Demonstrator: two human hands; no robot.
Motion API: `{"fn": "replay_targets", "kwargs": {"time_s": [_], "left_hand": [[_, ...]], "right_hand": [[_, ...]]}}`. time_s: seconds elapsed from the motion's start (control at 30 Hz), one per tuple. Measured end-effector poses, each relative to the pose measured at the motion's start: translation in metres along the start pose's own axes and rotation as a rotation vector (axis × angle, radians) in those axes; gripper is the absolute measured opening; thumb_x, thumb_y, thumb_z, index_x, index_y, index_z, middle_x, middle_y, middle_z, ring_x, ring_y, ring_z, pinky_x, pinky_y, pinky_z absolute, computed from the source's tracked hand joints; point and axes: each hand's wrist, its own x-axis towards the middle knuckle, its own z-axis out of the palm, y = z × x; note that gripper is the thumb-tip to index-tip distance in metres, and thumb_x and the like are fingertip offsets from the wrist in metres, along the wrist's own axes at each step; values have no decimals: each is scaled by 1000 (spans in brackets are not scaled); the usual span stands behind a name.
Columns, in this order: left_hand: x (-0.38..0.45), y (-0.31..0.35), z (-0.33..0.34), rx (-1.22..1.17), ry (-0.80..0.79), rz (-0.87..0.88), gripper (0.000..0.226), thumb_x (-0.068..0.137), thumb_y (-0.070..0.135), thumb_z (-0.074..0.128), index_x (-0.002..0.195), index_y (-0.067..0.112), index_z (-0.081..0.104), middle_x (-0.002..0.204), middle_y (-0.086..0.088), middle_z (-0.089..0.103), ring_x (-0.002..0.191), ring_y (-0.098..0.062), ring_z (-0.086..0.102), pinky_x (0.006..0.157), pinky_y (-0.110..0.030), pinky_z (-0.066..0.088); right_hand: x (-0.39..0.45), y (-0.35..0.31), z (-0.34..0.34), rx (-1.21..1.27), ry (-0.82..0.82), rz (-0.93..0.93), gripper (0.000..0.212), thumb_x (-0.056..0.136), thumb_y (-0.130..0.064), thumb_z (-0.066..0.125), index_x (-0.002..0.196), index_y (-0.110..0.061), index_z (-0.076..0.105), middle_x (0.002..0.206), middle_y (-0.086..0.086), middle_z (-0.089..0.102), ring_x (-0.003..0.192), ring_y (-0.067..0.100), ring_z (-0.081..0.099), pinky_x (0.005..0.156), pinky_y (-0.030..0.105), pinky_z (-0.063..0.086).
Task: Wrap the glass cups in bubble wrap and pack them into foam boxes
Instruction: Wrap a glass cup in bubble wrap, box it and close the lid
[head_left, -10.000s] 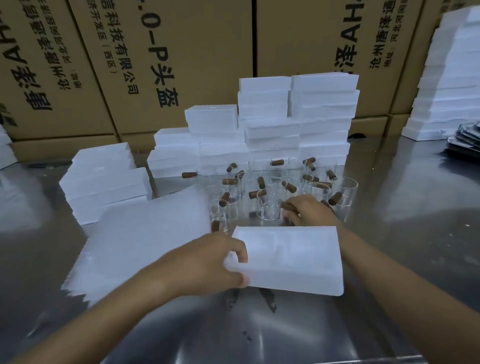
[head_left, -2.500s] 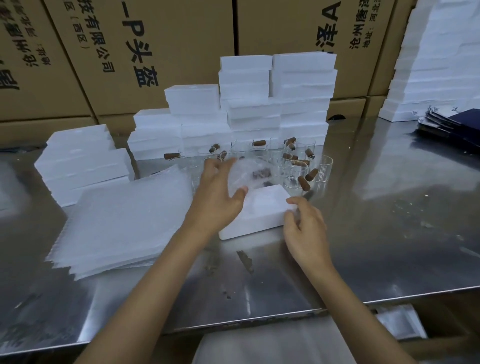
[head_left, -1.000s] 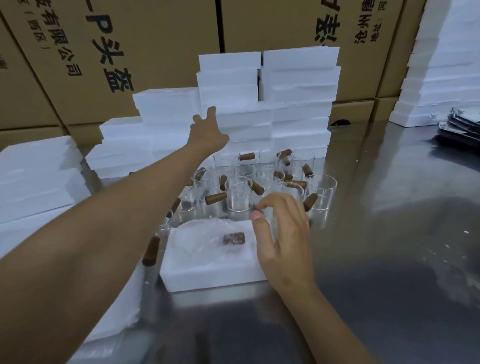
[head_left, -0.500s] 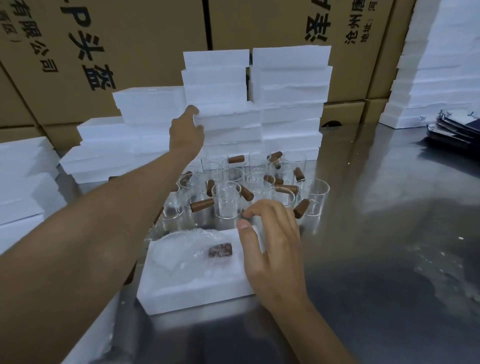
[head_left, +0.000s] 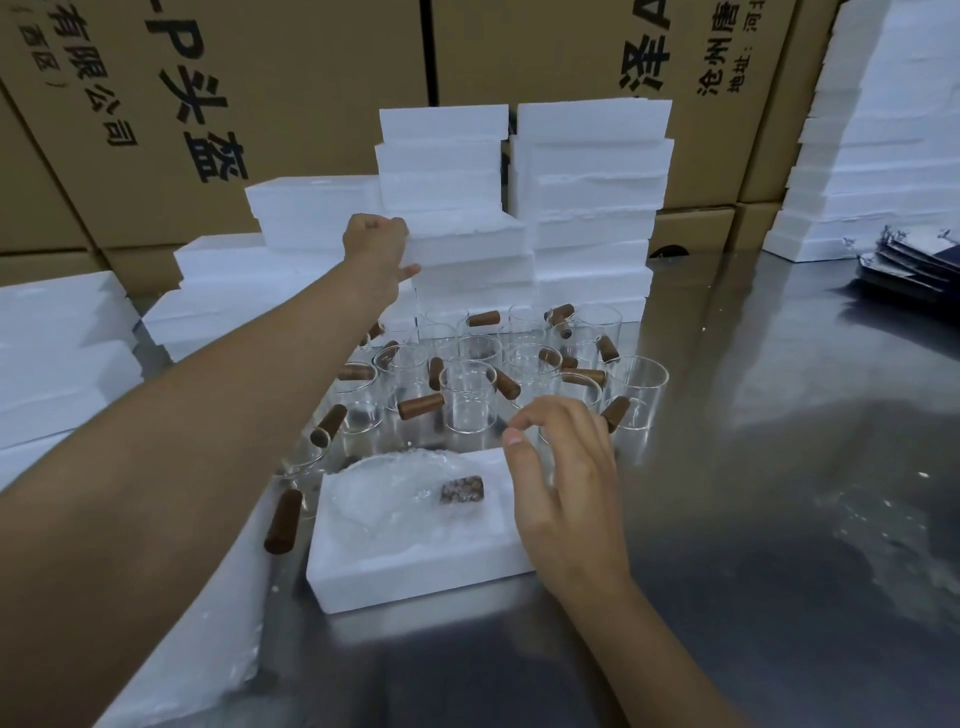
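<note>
An open white foam box (head_left: 415, 566) lies on the steel table in front of me. A cup wrapped in bubble wrap (head_left: 415, 493) rests inside it, its brown handle showing through. My right hand (head_left: 563, 483) hovers at the box's right end, fingers loosely spread, holding nothing. My left hand (head_left: 376, 247) reaches far back and grips the left end of a foam piece (head_left: 467, 239) in the middle stack, thumb under it. Several glass cups with brown wooden handles (head_left: 467, 400) stand between the box and the stacks.
Stacks of white foam boxes (head_left: 587, 197) line the back in front of printed cardboard cartons (head_left: 260, 78). More foam stands at the left (head_left: 57, 353) and far right (head_left: 883, 130). Bubble wrap sheets (head_left: 208, 649) lie under my left arm. Dark flat packs (head_left: 914, 260) sit at the right.
My left hand has closed around the end of a foam piece in the middle stack, after reaching for it. My right hand stays at the box's right end.
</note>
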Motion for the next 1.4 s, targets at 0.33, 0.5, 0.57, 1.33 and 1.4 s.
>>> {"fn": "replay_targets", "kwargs": {"time_s": [0.33,0.5,0.57,1.33,1.4], "left_hand": [[-76,35,-91,-153,-143,-63,10,94,11,63,103,14,59,131,-7,45,120,-28,52,81,-37,61],[-143,38,-132,-178,-241,-63,18,95,15,65,112,10,60,127,-14,55,112,-29,63,77,-33,61],[-169,29,-143,-25,-293,-35,19,97,20,63,114,11,61,124,-14,60,104,-27,70,79,-31,61],[-251,-19,-175,621,-409,26,9,98,35,58,107,35,57,109,-7,59,64,-19,73,89,-37,56],[-250,-24,-177,656,-420,19,8,100,33,55,107,36,54,106,-9,61,60,-16,71,85,-34,55]], "right_hand": [[-2,-1,-5,65,121,63,22,88,-42,41,91,-28,57,99,-19,57,104,2,48,93,35,43],[-13,-8,-11,31,156,66,29,90,-40,40,93,-19,60,98,-12,58,101,13,50,90,32,41],[-18,-10,-15,24,169,76,30,93,-36,36,93,-18,60,96,-10,59,99,14,51,88,25,38],[-53,-39,-34,-192,77,-52,40,92,-38,39,118,-16,59,112,-5,55,103,19,52,86,32,42],[-53,-39,-33,-220,65,-70,40,93,-38,39,119,-16,59,111,-5,53,106,18,51,85,31,42]]}}
